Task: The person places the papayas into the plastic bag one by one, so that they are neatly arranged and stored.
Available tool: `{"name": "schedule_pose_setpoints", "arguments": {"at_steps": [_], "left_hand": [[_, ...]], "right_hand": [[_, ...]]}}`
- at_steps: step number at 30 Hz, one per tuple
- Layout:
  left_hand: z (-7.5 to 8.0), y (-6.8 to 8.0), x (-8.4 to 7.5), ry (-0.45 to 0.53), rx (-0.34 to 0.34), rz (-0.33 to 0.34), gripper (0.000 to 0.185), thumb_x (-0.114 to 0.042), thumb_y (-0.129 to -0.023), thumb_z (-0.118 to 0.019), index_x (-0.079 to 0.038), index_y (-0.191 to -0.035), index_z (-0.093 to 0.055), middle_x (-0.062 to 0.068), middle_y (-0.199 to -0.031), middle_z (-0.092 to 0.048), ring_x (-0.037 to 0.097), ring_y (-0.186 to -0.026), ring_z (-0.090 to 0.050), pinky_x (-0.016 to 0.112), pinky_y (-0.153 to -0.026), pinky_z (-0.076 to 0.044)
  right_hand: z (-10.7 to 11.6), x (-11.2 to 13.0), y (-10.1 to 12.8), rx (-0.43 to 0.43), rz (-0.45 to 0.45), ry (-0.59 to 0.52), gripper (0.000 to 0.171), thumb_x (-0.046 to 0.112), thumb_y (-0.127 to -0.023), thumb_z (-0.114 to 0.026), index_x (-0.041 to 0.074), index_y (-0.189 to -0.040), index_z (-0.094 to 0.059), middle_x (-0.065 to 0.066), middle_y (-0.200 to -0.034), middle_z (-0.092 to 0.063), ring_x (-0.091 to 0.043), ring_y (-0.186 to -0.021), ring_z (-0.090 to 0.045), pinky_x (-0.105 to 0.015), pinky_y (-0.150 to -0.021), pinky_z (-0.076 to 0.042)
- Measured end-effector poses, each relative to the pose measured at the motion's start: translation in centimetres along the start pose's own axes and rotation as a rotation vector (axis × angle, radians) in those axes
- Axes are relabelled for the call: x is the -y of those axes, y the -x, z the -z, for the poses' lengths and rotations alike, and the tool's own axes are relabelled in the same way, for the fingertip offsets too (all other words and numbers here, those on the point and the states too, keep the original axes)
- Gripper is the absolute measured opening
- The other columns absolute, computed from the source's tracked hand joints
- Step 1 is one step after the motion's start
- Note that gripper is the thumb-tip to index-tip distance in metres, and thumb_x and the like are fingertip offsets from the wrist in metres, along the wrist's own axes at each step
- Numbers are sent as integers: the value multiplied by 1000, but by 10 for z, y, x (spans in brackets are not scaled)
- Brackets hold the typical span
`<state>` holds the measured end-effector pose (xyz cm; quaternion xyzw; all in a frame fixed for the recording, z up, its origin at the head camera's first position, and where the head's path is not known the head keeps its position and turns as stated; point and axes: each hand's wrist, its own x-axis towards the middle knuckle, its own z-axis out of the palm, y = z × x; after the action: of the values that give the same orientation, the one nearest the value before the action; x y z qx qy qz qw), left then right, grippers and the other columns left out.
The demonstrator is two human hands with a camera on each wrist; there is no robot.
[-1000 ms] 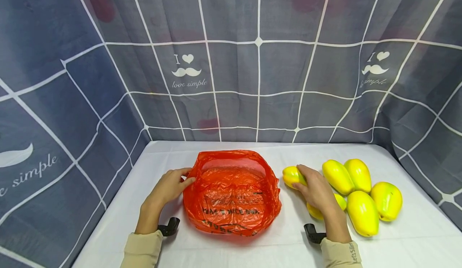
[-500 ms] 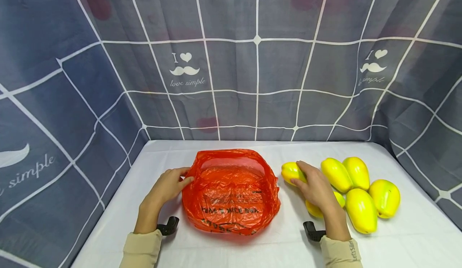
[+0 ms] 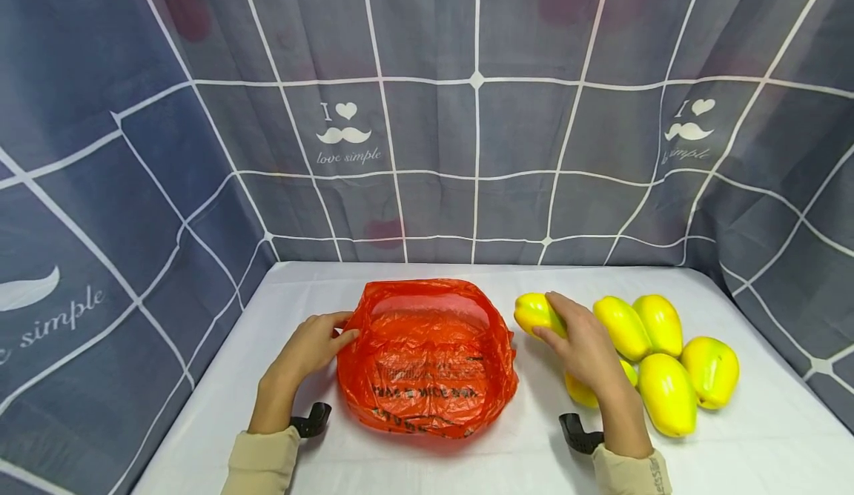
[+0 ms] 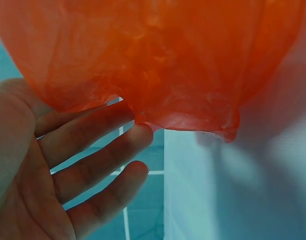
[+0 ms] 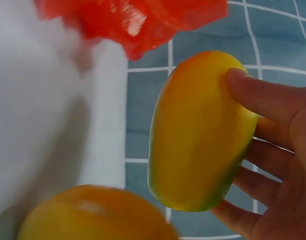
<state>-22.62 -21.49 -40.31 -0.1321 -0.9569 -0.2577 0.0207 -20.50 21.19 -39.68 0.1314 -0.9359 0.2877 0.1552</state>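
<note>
A red plastic bag (image 3: 427,376) stands on the white table with its wide mouth spread. My left hand (image 3: 312,345) is at the bag's left rim, thumb over the edge and fingers behind it, pinching the film. In the left wrist view the other fingers (image 4: 100,167) are spread below the bag, whose film hides the thumb. Right of the bag, my right hand (image 3: 586,343) grips a yellow mango (image 3: 532,313) between thumb and fingers. The right wrist view shows this mango (image 5: 197,135) held off the table, near the bag's edge (image 5: 138,30).
Several more mangoes (image 3: 667,395) lie in a group at the right of the table (image 3: 467,465), one of them partly hidden under my right wrist. A grey checked curtain (image 3: 427,124) surrounds the table at the back and sides.
My right hand has raised the mango slightly and brought it a little left, closer to the bag. The left hand and the bag have stayed in place.
</note>
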Motion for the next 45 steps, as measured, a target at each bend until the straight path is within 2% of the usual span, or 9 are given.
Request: {"name": "schedule_pose_setpoints", "arguments": {"at_steps": [6, 10, 18, 28, 34, 38, 41, 45], "left_hand": [[-1, 1, 1, 11, -6, 10, 39, -20, -93, -69, 0, -127, -65, 9, -103, -70, 22, -84, -63, 41, -77, -55], [-2, 2, 1, 11, -2, 15, 39, -20, -93, -69, 0, -127, -65, 9, -105, -70, 22, -86, -64, 42, -78, -55], [-2, 1, 0, 18, -2, 4, 37, -19, -93, -69, -2, -126, -66, 5, -98, -70, 18, -81, -61, 37, -74, -54], [-3, 1, 2, 24, -23, 2, 37, -17, -93, -70, -1, -126, -66, 6, -100, -70, 18, -80, -61, 37, -74, -54], [-6, -1, 1, 30, -15, 0, 37, -18, -93, -70, -2, -126, -66, 6, -101, -70, 19, -82, -62, 39, -77, -54], [-5, -2, 1, 28, -15, -8, 37, -18, -93, -69, -2, -126, -66, 8, -102, -70, 21, -84, -63, 41, -78, -55], [-4, -3, 1, 30, -10, -9, 37, -18, -93, -69, -1, -126, -66, 8, -102, -70, 21, -84, -62, 40, -78, -54], [-6, -2, 2, 33, -1, -5, 37, -18, -93, -69, -2, -126, -66, 6, -100, -70, 20, -84, -62, 40, -79, -55]], "right_hand": [[4, 24, 3, -84, 110, -41, 60, 15, -83, -80, -1, -135, -56, -20, -131, -59, -41, -117, -56, -57, -99, -42], [2, 44, 7, -111, 184, -92, 61, 13, -80, -83, 1, -134, -58, -17, -131, -61, -37, -118, -57, -54, -97, -46], [-4, 80, 13, -76, 267, -132, 64, 18, -81, -82, 3, -137, -56, -10, -136, -58, -28, -123, -55, -47, -100, -46], [-23, 108, 9, -32, 299, -163, 63, 22, -82, -82, 2, -137, -57, -9, -135, -59, -26, -123, -55, -45, -102, -46], [-27, 122, -11, -24, 358, -68, 60, 24, -84, -80, 4, -136, -57, -9, -135, -59, -28, -124, -54, -47, -102, -45], [-29, 131, -34, 18, 381, -19, 52, 25, -86, -79, 8, -131, -60, -5, -126, -63, -24, -113, -59, -43, -93, -49], [-33, 139, -50, 82, 387, -20, 45, 25, -85, -79, 10, -124, -63, -2, -115, -66, -20, -98, -60, -39, -83, -50], [-46, 149, -67, 206, 354, -50, 45, 27, -87, -78, 8, -124, -63, -2, -112, -67, -18, -91, -59, -36, -80, -50]]}}
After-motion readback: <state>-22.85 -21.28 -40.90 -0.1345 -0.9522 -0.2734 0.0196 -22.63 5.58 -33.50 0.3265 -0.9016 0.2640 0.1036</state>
